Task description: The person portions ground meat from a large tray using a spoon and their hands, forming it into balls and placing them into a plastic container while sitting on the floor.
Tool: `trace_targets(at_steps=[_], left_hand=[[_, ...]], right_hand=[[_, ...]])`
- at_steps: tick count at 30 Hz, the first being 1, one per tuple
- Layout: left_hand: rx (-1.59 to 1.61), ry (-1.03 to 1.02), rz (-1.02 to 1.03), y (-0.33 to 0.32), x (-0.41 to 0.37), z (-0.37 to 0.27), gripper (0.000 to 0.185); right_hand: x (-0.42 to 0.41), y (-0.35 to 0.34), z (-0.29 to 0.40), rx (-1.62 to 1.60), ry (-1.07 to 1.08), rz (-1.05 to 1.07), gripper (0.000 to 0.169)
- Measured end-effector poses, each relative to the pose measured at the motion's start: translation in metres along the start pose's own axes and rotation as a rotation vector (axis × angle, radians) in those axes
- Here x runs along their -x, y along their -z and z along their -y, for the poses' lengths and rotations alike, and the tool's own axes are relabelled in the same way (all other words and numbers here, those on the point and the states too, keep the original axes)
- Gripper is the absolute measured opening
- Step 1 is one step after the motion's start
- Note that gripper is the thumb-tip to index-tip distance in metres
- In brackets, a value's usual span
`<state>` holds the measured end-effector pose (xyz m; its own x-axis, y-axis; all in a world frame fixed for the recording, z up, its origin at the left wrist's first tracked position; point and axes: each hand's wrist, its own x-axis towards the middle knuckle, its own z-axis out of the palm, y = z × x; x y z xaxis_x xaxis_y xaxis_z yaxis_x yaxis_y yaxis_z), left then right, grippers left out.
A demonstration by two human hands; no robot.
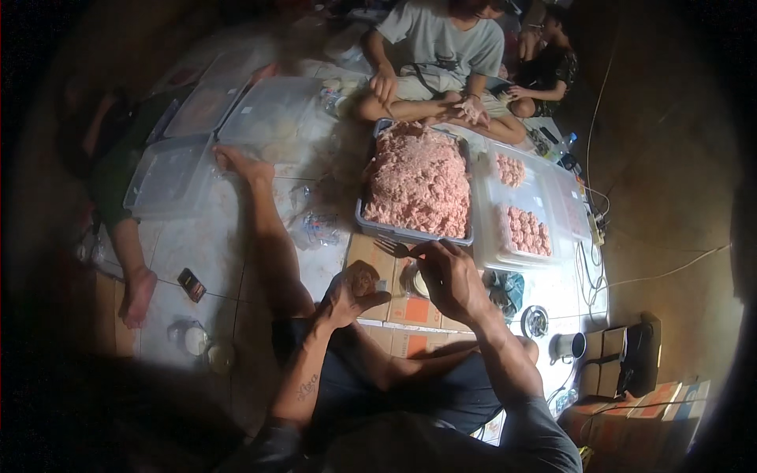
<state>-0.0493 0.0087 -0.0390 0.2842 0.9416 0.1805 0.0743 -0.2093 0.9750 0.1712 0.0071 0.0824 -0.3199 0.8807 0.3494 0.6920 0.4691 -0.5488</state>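
Between the fingers of my right hand (452, 281) is a metal fork (391, 248), its tines pointing left just below the grey tub (417, 229). That tub is heaped with ground meat (417, 180). My left hand (342, 304) is raised above my crossed legs, palm turned inward and thumb apart; a small brownish thing (362, 279) lies at its fingers, too shaded to tell whether it is held. A round pale-topped container (420, 284) stands partly hidden behind my right hand. Right of the tub, a clear plastic box (494, 251) bears rows of meat portions (528, 231).
A person (443, 53) sits cross-legged beyond the tub, and others sit around. Flattened cardboard (372, 254) lies before me. Plastic boxes (171, 177) and a phone (192, 285) are on the left; an ashtray (534, 321), a metal mug (569, 347) and cables are on the right.
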Motion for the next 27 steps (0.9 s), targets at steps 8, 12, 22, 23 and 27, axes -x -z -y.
trace_targets(at_steps=[8,12,22,23,27], left_hand=[[-0.129,0.165,0.016,-0.004,0.014,0.059,0.037],[-0.148,0.217,0.058,0.001,0.013,0.067,0.040],[-0.118,0.224,-0.022,0.021,0.001,0.064,0.042],[-0.115,0.223,-0.026,0.021,0.000,0.064,0.042],[-0.082,0.200,-0.080,0.016,0.001,0.087,0.042]], right_hand=[[-0.172,-0.034,-0.063,0.508,0.165,0.033,0.020],[-0.256,-0.078,-0.091,0.826,-0.018,0.316,0.021],[-0.299,-0.080,-0.053,1.096,0.081,0.915,0.039],[-0.305,-0.084,-0.050,1.094,0.086,0.893,0.039],[-0.308,-0.112,-0.068,1.073,0.118,0.805,0.040]])
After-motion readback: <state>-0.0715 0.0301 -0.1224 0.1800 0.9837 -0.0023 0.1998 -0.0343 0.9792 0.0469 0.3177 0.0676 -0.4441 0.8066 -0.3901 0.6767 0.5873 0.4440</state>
